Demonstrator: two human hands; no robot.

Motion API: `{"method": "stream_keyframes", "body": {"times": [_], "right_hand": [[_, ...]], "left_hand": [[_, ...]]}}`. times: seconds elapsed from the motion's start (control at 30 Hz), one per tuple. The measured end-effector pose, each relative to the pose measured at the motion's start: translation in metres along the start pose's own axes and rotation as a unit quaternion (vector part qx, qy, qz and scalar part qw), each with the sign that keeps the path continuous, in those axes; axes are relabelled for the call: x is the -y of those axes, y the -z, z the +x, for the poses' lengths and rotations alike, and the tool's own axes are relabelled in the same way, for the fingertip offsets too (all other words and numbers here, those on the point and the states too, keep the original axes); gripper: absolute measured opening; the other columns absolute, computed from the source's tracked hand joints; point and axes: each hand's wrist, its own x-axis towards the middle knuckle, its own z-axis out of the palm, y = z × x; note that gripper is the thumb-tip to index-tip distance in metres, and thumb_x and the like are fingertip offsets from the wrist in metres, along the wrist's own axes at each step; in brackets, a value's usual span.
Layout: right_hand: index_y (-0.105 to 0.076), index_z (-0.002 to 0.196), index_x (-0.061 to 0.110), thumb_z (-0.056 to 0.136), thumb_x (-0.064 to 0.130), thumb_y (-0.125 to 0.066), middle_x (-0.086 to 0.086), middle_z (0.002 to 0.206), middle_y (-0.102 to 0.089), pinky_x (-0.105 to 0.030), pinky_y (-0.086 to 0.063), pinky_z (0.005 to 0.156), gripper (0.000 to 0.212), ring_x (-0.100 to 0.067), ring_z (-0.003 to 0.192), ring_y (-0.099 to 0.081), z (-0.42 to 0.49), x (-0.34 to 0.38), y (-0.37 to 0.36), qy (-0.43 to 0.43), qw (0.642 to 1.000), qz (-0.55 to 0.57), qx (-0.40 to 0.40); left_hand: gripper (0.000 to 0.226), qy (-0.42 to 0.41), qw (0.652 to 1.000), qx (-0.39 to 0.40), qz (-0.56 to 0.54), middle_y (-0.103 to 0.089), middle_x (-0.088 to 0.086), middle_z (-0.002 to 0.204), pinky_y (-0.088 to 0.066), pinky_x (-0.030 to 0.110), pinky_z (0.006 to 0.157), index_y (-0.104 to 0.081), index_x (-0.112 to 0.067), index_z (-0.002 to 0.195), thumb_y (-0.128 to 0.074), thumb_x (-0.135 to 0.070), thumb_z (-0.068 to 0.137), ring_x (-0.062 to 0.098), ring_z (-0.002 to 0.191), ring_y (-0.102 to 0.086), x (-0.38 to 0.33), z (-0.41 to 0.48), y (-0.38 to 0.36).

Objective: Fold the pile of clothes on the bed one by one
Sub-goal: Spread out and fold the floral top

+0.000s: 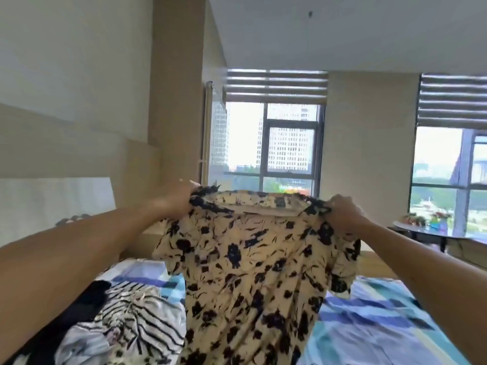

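A beige garment with a black floral print (253, 272) hangs in the air above the bed, spread wide at its shoulders. My left hand (176, 197) grips its left shoulder and my right hand (342, 212) grips its right shoulder, both arms stretched forward. The garment's lower part drops out of the frame at the bottom. A pile of clothes (126, 320) lies on the bed at the lower left, with a black-and-white striped piece on top and a dark piece beside it.
The bed (382, 320) has a blue, white and purple checked sheet. A white headboard (52, 201) stands at the left wall. Two windows are ahead, and a small round table (421, 230) with flowers stands at the right by the far window.
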Motion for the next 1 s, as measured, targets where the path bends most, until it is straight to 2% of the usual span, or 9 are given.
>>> {"method": "stream_keyframes", "body": {"times": [0.13,0.23,0.37,0.47,0.5,0.57,0.7,0.83,1.0], "right_hand": [[-0.062,0.107,0.005,0.087,0.015,-0.064,-0.019,0.100,-0.061,-0.041,-0.046,0.076,0.022,-0.041,0.101,-0.063,0.061,0.042,0.174,-0.072,0.938,0.023,-0.338],[-0.061,0.115,0.004,0.086,0.021,-0.069,-0.024,0.117,-0.062,-0.047,-0.049,0.086,0.034,-0.045,0.110,-0.061,0.068,0.067,0.282,-0.062,0.901,0.006,-0.429],[-0.058,0.099,0.008,0.082,0.035,-0.074,-0.015,0.098,-0.060,-0.038,-0.043,0.076,0.035,-0.038,0.098,-0.064,0.049,0.070,0.335,-0.034,0.892,-0.024,-0.451],[-0.054,0.075,0.008,0.081,0.039,-0.078,-0.007,0.073,-0.055,-0.030,-0.042,0.066,0.040,-0.029,0.074,-0.060,0.035,0.065,0.329,0.038,0.929,0.050,-0.364],[-0.055,0.072,0.006,0.081,0.036,-0.080,-0.008,0.068,-0.055,-0.029,-0.040,0.064,0.040,-0.026,0.067,-0.056,0.030,0.062,0.322,0.068,0.947,0.077,-0.304],[-0.063,0.080,-0.001,0.081,0.028,-0.082,-0.013,0.070,-0.062,-0.030,-0.044,0.064,0.034,-0.027,0.065,-0.059,0.017,0.055,0.309,0.104,0.974,0.147,-0.140],[-0.069,0.097,0.001,0.074,0.024,-0.080,-0.021,0.092,-0.075,-0.037,-0.061,0.070,0.035,-0.034,0.082,-0.073,-0.003,0.024,0.275,0.127,0.944,0.279,0.125],[-0.063,0.101,0.002,0.079,0.026,-0.076,-0.019,0.096,-0.074,-0.037,-0.061,0.072,0.036,-0.034,0.088,-0.073,-0.021,-0.001,0.228,0.108,0.929,0.280,0.217],[-0.061,0.101,0.004,0.087,0.029,-0.071,-0.006,0.084,-0.077,-0.021,-0.056,0.065,0.030,-0.019,0.077,-0.075,-0.052,-0.020,0.158,0.074,0.941,0.188,0.271]], "left_hand": [[0.021,-0.037,0.952,-0.289,0.091,-0.067,0.011,0.108,-0.043,0.036,0.073,-0.065,-0.018,0.115,-0.057,-0.023,0.097,0.031,0.095,-0.064,-0.070,0.082,0.142],[0.020,-0.033,0.911,-0.391,0.127,-0.066,0.012,0.099,-0.043,0.039,0.071,-0.064,-0.015,0.111,-0.053,-0.017,0.094,0.035,0.092,-0.065,-0.102,0.096,0.242],[0.022,-0.009,0.886,-0.430,0.177,-0.064,0.011,0.090,-0.048,0.039,0.075,-0.065,-0.017,0.106,-0.059,-0.013,0.085,0.033,0.084,-0.066,-0.111,0.085,0.309],[0.017,0.006,0.906,-0.395,0.153,-0.064,0.013,0.092,-0.047,0.036,0.074,-0.063,-0.011,0.105,-0.063,-0.011,0.088,0.035,0.089,-0.065,-0.112,0.071,0.314],[0.004,0.004,0.918,-0.370,0.139,-0.062,0.011,0.087,-0.044,0.031,0.068,-0.061,-0.009,0.095,-0.061,-0.011,0.091,0.031,0.082,-0.062,-0.108,0.066,0.309],[0.015,0.010,0.954,-0.286,0.089,-0.060,0.014,0.088,-0.043,0.033,0.068,-0.054,-0.009,0.082,-0.058,-0.013,0.095,0.028,0.080,-0.057,-0.096,0.058,0.293],[0.021,0.012,0.987,-0.118,-0.112,-0.060,0.015,0.087,-0.044,0.034,0.068,-0.055,-0.009,0.078,-0.070,-0.016,0.091,0.026,0.076,-0.052,-0.060,0.035,0.246],[0.012,-0.018,0.981,0.015,-0.194,-0.066,0.009,0.095,-0.048,0.041,0.089,-0.063,-0.013,0.095,-0.069,-0.023,0.092,0.026,0.090,-0.060,-0.038,0.001,0.190],[0.021,-0.046,0.978,0.098,-0.176,-0.066,-0.008,0.065,-0.042,0.029,0.066,-0.065,-0.020,0.071,-0.072,-0.025,0.091,0.008,0.066,-0.062,-0.022,-0.037,0.118]]}}
